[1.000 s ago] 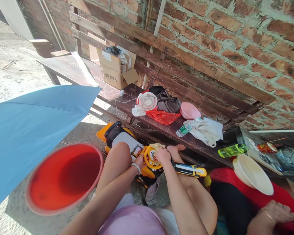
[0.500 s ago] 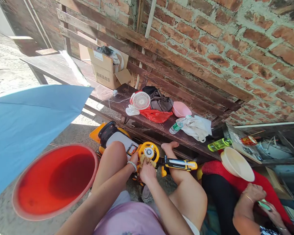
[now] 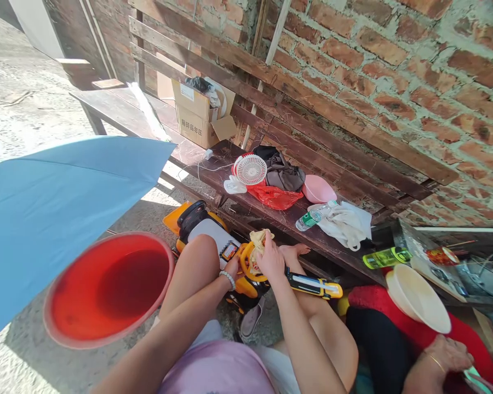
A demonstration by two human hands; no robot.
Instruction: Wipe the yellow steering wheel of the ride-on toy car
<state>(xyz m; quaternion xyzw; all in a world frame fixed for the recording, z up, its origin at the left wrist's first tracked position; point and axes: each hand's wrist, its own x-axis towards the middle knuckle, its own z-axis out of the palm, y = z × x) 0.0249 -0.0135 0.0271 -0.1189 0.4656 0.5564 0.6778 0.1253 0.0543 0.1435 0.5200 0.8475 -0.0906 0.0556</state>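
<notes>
Between my legs stands a yellow, black and white ride-on toy (image 3: 209,230) with a yellow steering wheel (image 3: 244,257). My left hand (image 3: 231,266), a beaded bracelet at its wrist, is closed on the left side of the wheel's rim. My right hand (image 3: 273,259) is closed around a crumpled tan cloth (image 3: 259,238) and presses it over the upper right of the wheel. The cloth and fingers hide part of the wheel's centre. Right of the wheel, a yellow and black toy arm (image 3: 315,285) sticks out over my leg.
A red tub (image 3: 168,268) of dark liquid stands left, below a blue umbrella (image 3: 74,180). The wooden bench (image 3: 205,175) holds a fan (image 3: 251,169), bags, a pink bowl (image 3: 319,189) and a bottle (image 3: 312,216). At right sits another person (image 3: 443,355) beside a cream basin (image 3: 423,298).
My right hand has moved with the cloth from the wheel's near side up to its far right. The left hand still grips the wheel. The view has swung left.
</notes>
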